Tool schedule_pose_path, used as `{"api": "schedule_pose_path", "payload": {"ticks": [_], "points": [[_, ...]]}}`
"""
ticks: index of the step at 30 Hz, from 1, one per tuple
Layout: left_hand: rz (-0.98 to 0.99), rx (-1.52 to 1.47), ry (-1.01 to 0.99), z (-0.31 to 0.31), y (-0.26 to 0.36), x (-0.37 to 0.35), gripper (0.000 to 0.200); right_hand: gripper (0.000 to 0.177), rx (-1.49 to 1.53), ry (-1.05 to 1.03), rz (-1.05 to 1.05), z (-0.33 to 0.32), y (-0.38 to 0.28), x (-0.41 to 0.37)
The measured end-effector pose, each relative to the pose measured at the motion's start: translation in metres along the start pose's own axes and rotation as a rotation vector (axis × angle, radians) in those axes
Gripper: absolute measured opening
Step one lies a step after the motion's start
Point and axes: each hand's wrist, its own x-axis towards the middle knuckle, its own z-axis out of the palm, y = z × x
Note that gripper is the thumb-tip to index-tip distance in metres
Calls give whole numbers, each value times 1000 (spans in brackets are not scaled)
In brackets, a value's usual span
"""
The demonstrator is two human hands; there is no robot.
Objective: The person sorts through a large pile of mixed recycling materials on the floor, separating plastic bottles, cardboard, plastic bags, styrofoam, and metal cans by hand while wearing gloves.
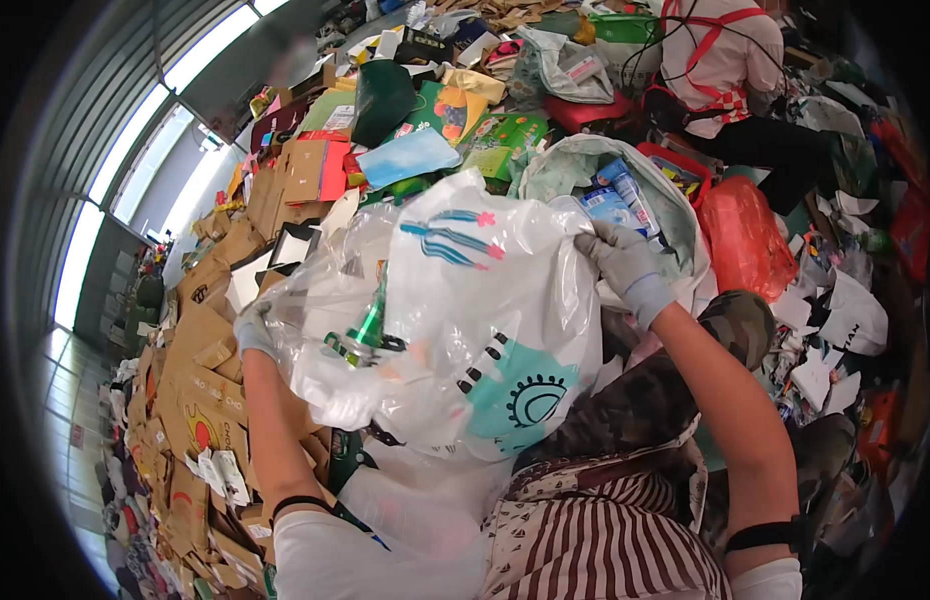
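A large white plastic bag (485,320) with teal, black and pink print is spread between my two gloved hands, in front of my lap. My right hand (627,268) is closed on its upper right edge. On the other side, my left hand (255,330) has its fingers closed on the clear, crinkled plastic at the bag's left edge. Through that clear part I see something green and shiny (365,330); its kind I cannot make out. The fingertips of my left hand are partly hidden by the plastic.
An open sack (675,235) holding cans and packets stands just beyond my right hand, with a red plastic bag (747,240) beside it. Flattened cardboard (200,390) is heaped at left. Mixed packaging lies ahead, and another person (720,70) sits at upper right.
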Motion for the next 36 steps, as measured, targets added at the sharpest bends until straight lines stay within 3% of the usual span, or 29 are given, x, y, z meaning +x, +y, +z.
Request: {"api": "schedule_pose_path", "payload": {"ticks": [2, 5, 7, 9, 10, 12, 13, 14, 17, 19, 21, 23, 24, 25, 27, 28, 29, 30, 31, 32, 33, 34, 36], "points": [[226, 62, 78, -7, 44, 15, 36, 32, -67, -83, -46, 16, -37, 18], [363, -287, 190, -18, 67, 35, 35, 32, 51, -45, -53, 22, -60, 36], [445, -408, 278, -11, 102, -10, 36, 31, 76, -85, -71, 16, -59, 30], [430, -331, 233, -22, 83, -14, 35, 28, 137, -194, -75, 10, -42, 27], [431, -294, 217, -34, 73, -17, 34, 26, -64, -239, -48, 3, -30, 19], [281, -19, 113, -36, 51, -53, 33, 25, -402, -302, -91, -15, 15, -5], [319, 68, 19, -48, 24, -51, 37, 26, -426, -308, -85, -21, 29, -18], [352, 155, -78, -55, 5, -46, 42, 27, -189, -208, -19, -21, 40, -34], [420, 1236, 276, -23, 74, -134, 56, 26, -264, -207, 45, -32, 35, -44], [955, 1284, 409, 12, 115, -186, 69, 26, -301, -196, 48, -39, 34, -42], [778, 898, -107, 69, 145, -266, 82, 30, -181, -114, 44, -39, 26, -48], [487, 634, -584, 108, 104, -309, 92, 35, -133, -28, 43, -41, 14, -56], [492, 638, -727, 120, 73, -316, 98, 37, -142, 16, 50, -45, 9, -62], [319, 806, -745, 128, 55, -319, 88, 33, -74, 22, 35, -52, 7, -68], [326, 554, -877, 103, 56, -292, 74, 30, -156, -2, -60, -80, -3, -84], [223, 220, -816, 101, 88, -305, 59, 29, -201, -8, -106, -96, -15, -94], [148, -118, -757, 99, 119, -318, 45, 25, -97, 13, 18, -112, -39, -109], [325, -75, -635, 94, 152, -316, 35, 24, -150, 39, -32, -131, -60, -121], [650, 9, -480, 89, 165, -305, 32, 23, -51, 98, -49, -151, -71, -132], [682, -87, -319, 103, 194, -327, 29, 23, -120, 183, -108, -175, -79, -144], [656, -375, -800, 92, 215, -315, 31, 23, -78, 258, -97, -204, -81, -158], [694, -360, -406, 108, 240, -316, 34, 23, -144, 335, -136, -226, -91, -174], [790, -149, -415, 120, 268, -303, 45, 25, -158, 525, -141, -281, -77, -209]]}}
